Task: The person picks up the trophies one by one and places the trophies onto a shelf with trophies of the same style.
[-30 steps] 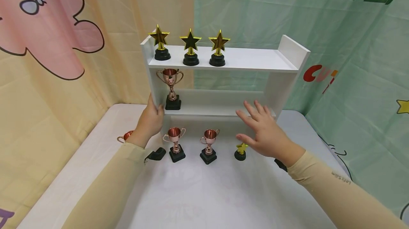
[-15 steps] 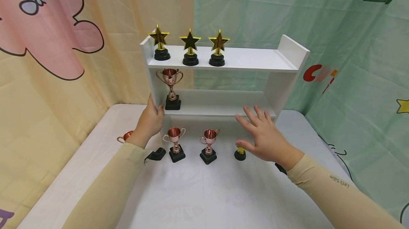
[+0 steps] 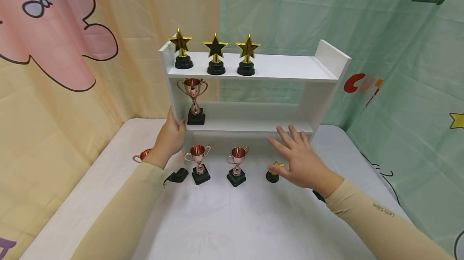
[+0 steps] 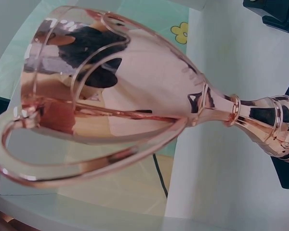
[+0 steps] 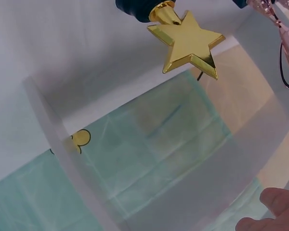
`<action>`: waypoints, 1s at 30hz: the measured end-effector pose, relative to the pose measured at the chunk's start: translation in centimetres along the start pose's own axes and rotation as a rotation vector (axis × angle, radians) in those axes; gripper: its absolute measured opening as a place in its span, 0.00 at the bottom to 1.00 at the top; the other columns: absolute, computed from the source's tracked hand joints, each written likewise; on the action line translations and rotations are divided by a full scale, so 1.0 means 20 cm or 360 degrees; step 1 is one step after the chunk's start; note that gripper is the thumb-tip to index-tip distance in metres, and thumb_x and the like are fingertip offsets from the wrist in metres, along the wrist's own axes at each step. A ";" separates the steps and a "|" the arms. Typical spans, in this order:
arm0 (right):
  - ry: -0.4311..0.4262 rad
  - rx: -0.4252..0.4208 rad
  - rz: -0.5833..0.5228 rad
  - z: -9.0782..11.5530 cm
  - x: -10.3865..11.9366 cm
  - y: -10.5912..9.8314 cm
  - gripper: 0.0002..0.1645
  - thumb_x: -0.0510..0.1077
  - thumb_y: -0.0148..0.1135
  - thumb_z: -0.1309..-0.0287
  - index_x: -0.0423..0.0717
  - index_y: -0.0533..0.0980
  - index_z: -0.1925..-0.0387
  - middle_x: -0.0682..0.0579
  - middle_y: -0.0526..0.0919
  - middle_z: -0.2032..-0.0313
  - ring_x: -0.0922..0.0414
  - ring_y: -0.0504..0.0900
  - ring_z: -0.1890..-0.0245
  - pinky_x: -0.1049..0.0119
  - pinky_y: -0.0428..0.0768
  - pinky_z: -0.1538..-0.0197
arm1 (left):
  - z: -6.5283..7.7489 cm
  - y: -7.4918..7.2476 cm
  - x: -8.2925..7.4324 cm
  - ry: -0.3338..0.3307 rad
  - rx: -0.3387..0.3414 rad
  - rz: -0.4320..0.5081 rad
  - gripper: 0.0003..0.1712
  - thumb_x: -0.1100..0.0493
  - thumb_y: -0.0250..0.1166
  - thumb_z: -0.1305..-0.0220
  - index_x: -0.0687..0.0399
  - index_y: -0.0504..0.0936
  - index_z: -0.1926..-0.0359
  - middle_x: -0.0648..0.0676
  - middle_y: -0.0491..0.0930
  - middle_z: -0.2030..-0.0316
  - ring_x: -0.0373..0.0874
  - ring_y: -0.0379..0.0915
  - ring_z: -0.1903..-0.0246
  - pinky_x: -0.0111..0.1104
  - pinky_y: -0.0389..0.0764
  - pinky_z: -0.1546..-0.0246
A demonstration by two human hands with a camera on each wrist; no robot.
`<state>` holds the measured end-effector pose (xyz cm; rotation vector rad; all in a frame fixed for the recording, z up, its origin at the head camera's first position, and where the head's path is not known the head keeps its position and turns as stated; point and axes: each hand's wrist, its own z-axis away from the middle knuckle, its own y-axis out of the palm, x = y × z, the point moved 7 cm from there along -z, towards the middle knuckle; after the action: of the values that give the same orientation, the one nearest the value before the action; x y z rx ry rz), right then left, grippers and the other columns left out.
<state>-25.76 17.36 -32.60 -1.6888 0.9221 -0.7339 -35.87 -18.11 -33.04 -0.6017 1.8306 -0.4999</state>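
Note:
My left hand [image 3: 170, 137] grips the left side panel of a white shelf [image 3: 250, 126], thumb at the front. My right hand [image 3: 302, 157] hovers with fingers spread, holding nothing, in front of the shelf's lower right part. Its thumb overlaps a small gold star trophy [image 3: 272, 177] on the table. In the right wrist view that star trophy [image 5: 185, 38] shows beyond the fingertips [image 5: 277, 199]. To its left stand two copper cup trophies, the nearer-middle cup [image 3: 237, 177] and the left cup [image 3: 199, 174]. A copper cup trophy [image 4: 149, 82] fills the left wrist view.
Three star trophies, one in the middle [image 3: 216, 66], stand on the top board. Another cup trophy [image 3: 195, 117] stands on the middle board at left. Left of my forearm a copper cup [image 3: 145, 154] is partly hidden; dark bases [image 3: 177, 175] show beside both wrists. Curtains surround the white-covered table [image 3: 232, 223].
My right hand has lowered slightly, its fingers staying spread. My left hand, the shelf and the trophies have kept their places.

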 end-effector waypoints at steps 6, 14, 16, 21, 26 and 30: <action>0.0013 0.0035 -0.0036 0.01 -0.01 0.03 0.51 0.67 0.67 0.35 0.52 0.62 0.19 0.39 0.53 0.17 0.29 0.45 0.18 0.24 0.46 0.23 | 0.00 0.00 0.00 0.0009 -0.0007 -0.0002 0.39 0.56 0.42 0.16 0.51 0.33 0.15 0.74 0.57 0.22 0.76 0.61 0.27 0.71 0.66 0.32; 0.0049 0.0094 0.0001 0.03 -0.03 0.08 0.52 0.69 0.65 0.34 0.53 0.60 0.18 0.40 0.52 0.17 0.29 0.45 0.18 0.25 0.45 0.22 | 0.00 0.00 0.00 -0.0002 -0.0007 -0.0011 0.39 0.56 0.42 0.16 0.52 0.33 0.15 0.75 0.57 0.22 0.76 0.61 0.27 0.71 0.66 0.33; 0.0047 0.0092 0.0021 0.03 -0.03 0.09 0.52 0.70 0.65 0.34 0.53 0.61 0.18 0.39 0.52 0.17 0.29 0.45 0.18 0.25 0.46 0.22 | -0.01 0.00 0.00 -0.0001 -0.0016 -0.0021 0.39 0.56 0.42 0.17 0.53 0.34 0.15 0.76 0.59 0.23 0.77 0.62 0.28 0.71 0.67 0.33; 0.0037 0.0068 0.0015 0.05 -0.02 0.10 0.50 0.70 0.64 0.34 0.52 0.63 0.19 0.38 0.54 0.17 0.28 0.47 0.18 0.23 0.49 0.24 | 0.00 0.00 0.00 -0.0002 -0.0027 -0.0031 0.39 0.56 0.42 0.17 0.54 0.35 0.15 0.76 0.59 0.24 0.77 0.63 0.28 0.71 0.68 0.33; 0.0048 0.0076 0.0016 0.06 -0.03 0.13 0.51 0.70 0.66 0.35 0.52 0.63 0.19 0.38 0.52 0.17 0.29 0.45 0.18 0.23 0.50 0.24 | 0.00 0.00 0.00 0.0009 -0.0032 -0.0028 0.39 0.56 0.42 0.17 0.55 0.36 0.15 0.77 0.59 0.24 0.77 0.63 0.28 0.71 0.68 0.34; 0.0046 0.0071 0.0017 0.06 -0.04 0.14 0.52 0.69 0.67 0.36 0.52 0.63 0.19 0.37 0.53 0.17 0.29 0.46 0.18 0.24 0.50 0.24 | -0.01 0.00 0.00 0.0017 -0.0029 -0.0018 0.39 0.56 0.43 0.17 0.55 0.36 0.15 0.76 0.59 0.24 0.77 0.63 0.28 0.71 0.67 0.34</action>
<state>-25.76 18.10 -35.66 -1.6369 0.9279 -0.7683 -35.94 -18.07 -32.93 -0.6233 1.8446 -0.4956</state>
